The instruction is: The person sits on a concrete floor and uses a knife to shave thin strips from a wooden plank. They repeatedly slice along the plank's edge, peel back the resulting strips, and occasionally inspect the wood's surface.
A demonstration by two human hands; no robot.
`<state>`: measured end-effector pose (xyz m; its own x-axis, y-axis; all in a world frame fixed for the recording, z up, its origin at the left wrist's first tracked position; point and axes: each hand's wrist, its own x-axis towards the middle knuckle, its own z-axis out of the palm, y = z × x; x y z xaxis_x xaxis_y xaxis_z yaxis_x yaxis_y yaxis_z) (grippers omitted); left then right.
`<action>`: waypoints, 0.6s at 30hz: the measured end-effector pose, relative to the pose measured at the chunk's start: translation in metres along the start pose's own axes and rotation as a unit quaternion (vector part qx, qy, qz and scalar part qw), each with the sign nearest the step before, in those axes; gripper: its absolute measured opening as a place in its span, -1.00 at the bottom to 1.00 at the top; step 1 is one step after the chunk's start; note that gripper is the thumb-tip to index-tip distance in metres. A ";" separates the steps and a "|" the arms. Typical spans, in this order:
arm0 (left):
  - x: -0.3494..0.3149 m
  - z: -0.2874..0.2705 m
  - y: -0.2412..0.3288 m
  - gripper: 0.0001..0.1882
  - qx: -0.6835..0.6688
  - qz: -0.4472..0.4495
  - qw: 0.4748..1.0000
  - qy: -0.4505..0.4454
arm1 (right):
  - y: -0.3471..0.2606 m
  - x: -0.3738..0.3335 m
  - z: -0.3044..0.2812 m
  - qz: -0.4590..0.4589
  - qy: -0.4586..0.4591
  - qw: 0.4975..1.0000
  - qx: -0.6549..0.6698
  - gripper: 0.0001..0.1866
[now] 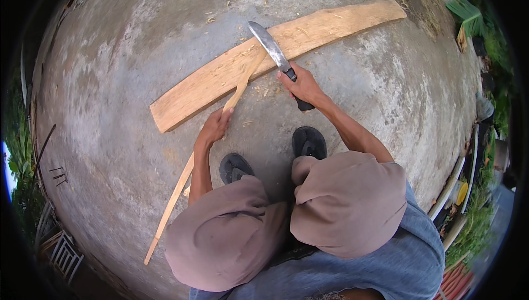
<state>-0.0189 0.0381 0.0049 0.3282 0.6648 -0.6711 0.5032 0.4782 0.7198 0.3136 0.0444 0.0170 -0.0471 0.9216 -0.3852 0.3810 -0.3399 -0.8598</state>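
Can't make out any marking on the blade of the knife (275,53) — too small to read, just grey metal with bright patches. Set low over a stained concrete floor (397,107), with a long pale plank (325,30) lying flat in front of the feet, slanting from near left to far right. Can see wood shavings (211,19) scattered on the floor beyond it, more on the plank and just in front. Wearing dark sandals (308,143), both near the plank but apart from it; brown trousers (347,206) over bent knees and a blue shirt (330,272) filling the lower view. Can spot a green leaf (467,16), pale pipes (447,188) and red tubes (456,283) along the right rim; a white slatted rack (66,258) at lower left. Reaching both forearms forward outside the knees. Gripping the knife in the right hand (303,86), fingers closed round the black handle, blade angled forward and left over the plank. Holding a thin wooden strip (242,86) in the left hand (215,126), fingers narrow around it — far end over the plank at the blade, near end running back past the left forearm. Can't tell whether blade and strip touch.
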 end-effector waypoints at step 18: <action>-0.025 -0.005 -0.023 -0.49 0.148 0.161 0.947 0.235 | 0.015 -0.048 0.014 -0.150 0.159 0.958 -0.186 -0.46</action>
<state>-0.0423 0.0134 0.0060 0.1452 0.9644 -0.2209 0.6623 0.0711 0.7458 0.3088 -0.0071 0.0175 0.0565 0.9979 0.0327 0.6993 -0.0161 -0.7146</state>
